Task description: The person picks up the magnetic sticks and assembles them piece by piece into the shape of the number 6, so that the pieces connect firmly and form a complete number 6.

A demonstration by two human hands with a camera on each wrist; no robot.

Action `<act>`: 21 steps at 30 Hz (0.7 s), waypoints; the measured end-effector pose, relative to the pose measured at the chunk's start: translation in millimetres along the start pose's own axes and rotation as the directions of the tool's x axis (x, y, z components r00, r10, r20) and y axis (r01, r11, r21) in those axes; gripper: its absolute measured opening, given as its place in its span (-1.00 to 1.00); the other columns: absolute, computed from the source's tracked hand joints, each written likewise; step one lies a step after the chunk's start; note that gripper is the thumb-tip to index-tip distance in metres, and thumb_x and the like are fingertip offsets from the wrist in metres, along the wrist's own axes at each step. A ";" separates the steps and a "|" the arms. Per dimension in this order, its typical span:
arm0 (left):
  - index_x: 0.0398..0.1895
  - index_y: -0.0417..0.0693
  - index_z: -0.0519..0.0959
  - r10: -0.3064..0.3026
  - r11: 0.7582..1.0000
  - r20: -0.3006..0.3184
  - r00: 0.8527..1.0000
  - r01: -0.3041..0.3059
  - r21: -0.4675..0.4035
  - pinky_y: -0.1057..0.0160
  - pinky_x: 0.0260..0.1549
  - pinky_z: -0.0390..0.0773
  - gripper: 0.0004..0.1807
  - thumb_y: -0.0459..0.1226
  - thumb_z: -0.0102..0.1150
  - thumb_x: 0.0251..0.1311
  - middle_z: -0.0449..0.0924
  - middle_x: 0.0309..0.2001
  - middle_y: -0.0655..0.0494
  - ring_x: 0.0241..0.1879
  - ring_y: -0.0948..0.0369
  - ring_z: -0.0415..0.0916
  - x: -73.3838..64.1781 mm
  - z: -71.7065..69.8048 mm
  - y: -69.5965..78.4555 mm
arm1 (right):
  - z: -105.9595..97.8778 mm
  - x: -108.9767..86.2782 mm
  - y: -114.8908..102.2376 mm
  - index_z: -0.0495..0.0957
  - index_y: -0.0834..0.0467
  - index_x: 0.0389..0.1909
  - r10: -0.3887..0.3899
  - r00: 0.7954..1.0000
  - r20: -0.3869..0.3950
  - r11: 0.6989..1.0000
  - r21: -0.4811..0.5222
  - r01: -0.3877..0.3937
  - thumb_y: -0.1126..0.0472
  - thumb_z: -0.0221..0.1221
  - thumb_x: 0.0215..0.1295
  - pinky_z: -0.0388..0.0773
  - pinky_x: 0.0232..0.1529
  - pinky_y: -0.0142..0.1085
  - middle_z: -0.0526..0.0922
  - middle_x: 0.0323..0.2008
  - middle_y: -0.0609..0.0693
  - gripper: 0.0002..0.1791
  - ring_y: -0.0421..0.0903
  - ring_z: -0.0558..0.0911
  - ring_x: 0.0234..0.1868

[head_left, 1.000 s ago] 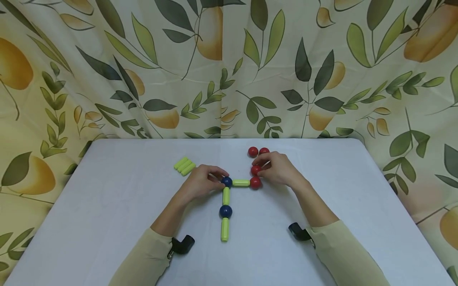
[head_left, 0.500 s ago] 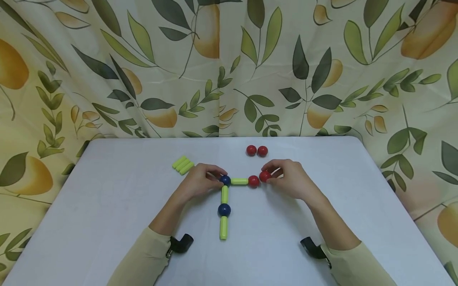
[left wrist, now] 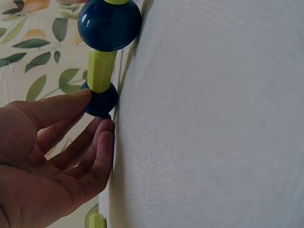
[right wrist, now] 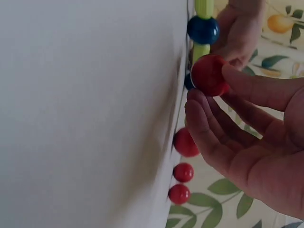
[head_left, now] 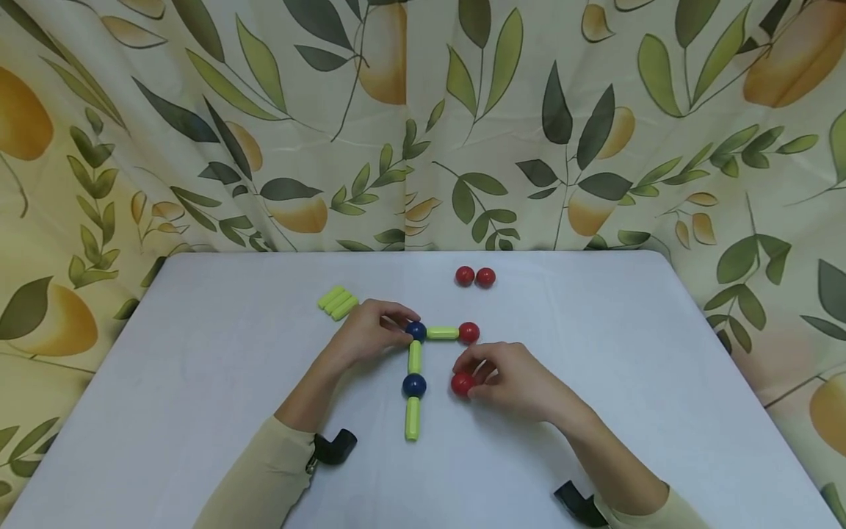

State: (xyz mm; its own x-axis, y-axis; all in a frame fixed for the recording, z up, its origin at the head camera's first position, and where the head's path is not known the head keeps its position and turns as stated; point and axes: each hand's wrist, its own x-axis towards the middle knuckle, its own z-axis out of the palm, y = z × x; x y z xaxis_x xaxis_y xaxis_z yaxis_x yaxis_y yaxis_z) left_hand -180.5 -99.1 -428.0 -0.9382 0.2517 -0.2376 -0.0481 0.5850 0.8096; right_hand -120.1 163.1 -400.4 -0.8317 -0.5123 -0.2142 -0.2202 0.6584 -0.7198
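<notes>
My left hand (head_left: pixel 378 328) pinches the upper blue ball (head_left: pixel 416 331), thumb on one side and fingertips on the other. From that ball a green rod (head_left: pixel 442 333) runs right to a red ball (head_left: pixel 469 333). Another green rod (head_left: pixel 414 358) leads down to a second blue ball (head_left: pixel 414 386), and below it comes a third green rod (head_left: pixel 413 419). My right hand (head_left: pixel 512 378) holds a loose red ball (right wrist: pixel 209 75) between thumb and fingertips, to the right of the lower blue ball and apart from it.
Two more red balls (head_left: pixel 475 277) lie side by side near the table's back edge. Several loose green rods (head_left: pixel 338 303) lie together behind my left hand. A leaf-and-fruit patterned curtain (head_left: pixel 423 125) hangs behind the white table (head_left: pixel 231 330).
My right hand has carried the red ball from beside the joined red ball, first rightward, then toward me and left, beside the lower blue ball. My left hand keeps its pinch.
</notes>
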 end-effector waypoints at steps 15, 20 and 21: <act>0.01 0.11 0.77 0.000 1.000 -0.005 1.000 0.000 0.001 0.22 -0.07 0.66 -0.68 -0.33 0.49 0.19 0.73 -0.09 0.13 -0.12 0.15 0.61 -0.7 0.5 2.7 | 33.0 -11.9 -24.9 0.72 0.05 -0.12 -0.145 0.976 0.161 0.988 0.066 0.136 0.39 0.42 0.18 0.62 -0.22 -0.40 0.71 -0.29 -0.21 -0.72 -0.29 0.63 -0.32; 0.00 0.11 0.78 0.002 1.000 -0.005 1.000 -0.002 -0.006 0.21 -0.06 0.66 -0.70 -0.33 0.48 0.20 0.73 -0.09 0.13 -0.12 0.15 0.61 -0.7 0.6 2.3 | 40.4 -12.9 -29.2 0.72 0.04 -0.14 -0.175 0.964 0.200 0.982 0.106 0.156 0.45 0.39 0.18 0.64 -0.19 -0.41 0.72 -0.29 -0.22 -0.70 -0.33 0.65 -0.34; 0.00 0.11 0.78 0.004 1.000 -0.005 1.000 -0.004 -0.007 0.21 -0.06 0.66 -0.70 -0.33 0.48 0.20 0.74 -0.09 0.13 -0.12 0.15 0.61 -0.7 0.6 2.3 | 41.7 -13.2 -29.9 0.72 0.03 -0.15 -0.176 0.963 0.205 0.982 0.110 0.156 0.45 0.38 0.18 0.64 -0.19 -0.41 0.72 -0.30 -0.22 -0.70 -0.33 0.65 -0.34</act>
State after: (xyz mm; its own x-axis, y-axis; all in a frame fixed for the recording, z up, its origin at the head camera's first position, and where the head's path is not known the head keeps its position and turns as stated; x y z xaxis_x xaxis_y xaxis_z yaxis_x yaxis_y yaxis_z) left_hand -179.8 -97.5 -426.3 -0.9402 0.2500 -0.2314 -0.0467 0.5783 0.8145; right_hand -81.3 127.2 -403.6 -0.6578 -0.7218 -0.2150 -0.2898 0.5061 -0.8123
